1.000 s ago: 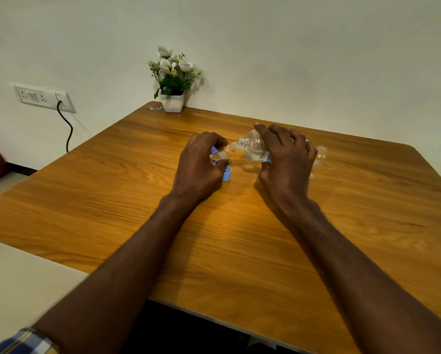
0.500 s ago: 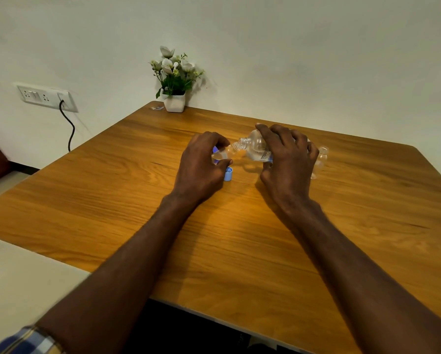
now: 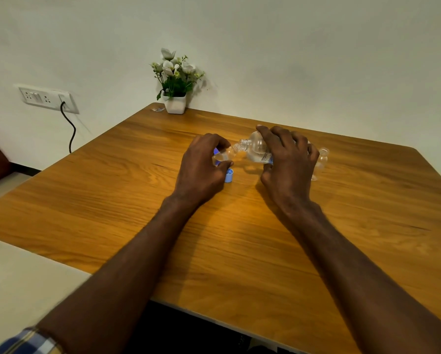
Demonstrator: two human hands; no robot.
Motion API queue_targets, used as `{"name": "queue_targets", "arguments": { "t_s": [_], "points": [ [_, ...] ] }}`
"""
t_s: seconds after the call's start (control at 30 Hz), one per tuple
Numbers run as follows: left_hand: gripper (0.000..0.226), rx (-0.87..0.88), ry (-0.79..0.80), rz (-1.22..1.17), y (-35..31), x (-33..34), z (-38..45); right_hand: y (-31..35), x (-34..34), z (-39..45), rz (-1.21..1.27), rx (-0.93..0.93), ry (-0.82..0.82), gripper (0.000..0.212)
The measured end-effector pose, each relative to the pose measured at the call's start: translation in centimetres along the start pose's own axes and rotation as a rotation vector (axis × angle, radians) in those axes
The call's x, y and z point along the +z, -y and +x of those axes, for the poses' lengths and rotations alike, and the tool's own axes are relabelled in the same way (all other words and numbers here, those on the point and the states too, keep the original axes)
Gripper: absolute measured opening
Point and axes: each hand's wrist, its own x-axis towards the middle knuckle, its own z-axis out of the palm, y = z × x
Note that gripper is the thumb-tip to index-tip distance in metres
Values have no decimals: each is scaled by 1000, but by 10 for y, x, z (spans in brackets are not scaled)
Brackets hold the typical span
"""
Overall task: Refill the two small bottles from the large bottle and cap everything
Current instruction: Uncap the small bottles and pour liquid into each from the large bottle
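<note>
Near the middle of the frame, slightly toward the upper part, both hands work close together over the wooden tabletop (image 3: 112,200). The right hand (image 3: 288,159) is closed around the large bottle (image 3: 255,149), with the fingers over its top and the thumb under it. This clear bottle is tilted almost flat, and its open neck points to the left of the frame. The neck meets the mouth of a small bottle (image 3: 223,155), which the left hand (image 3: 201,164) holds between curled fingers and thumb. This small bottle stands low, close to the wood; I cannot tell if it touches the surface. Some water lies in the lower side of the large bottle.

A blue cap (image 3: 229,175) lies on the wood, just beside the left thumb, with its open side turned up. Another blue piece shows behind the left fingers, but it is too hidden to name. The second small bottle (image 3: 321,162) stands upright to the right, partly behind the right hand, without a cap.

At the upper middle of the frame, a small flower pot (image 3: 175,103) stands at the far corner, by the wall. A wall socket (image 3: 45,98) with a black cable is at the upper left.
</note>
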Motion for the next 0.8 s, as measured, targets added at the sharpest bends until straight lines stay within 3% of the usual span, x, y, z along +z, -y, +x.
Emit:
{"name": "queue_targets", "arguments": {
  "t_s": [0.8],
  "points": [
    [32, 13, 2, -12, 2, 1, 0, 1, -1, -1, -8, -17, -27, 92]
  ]
}}
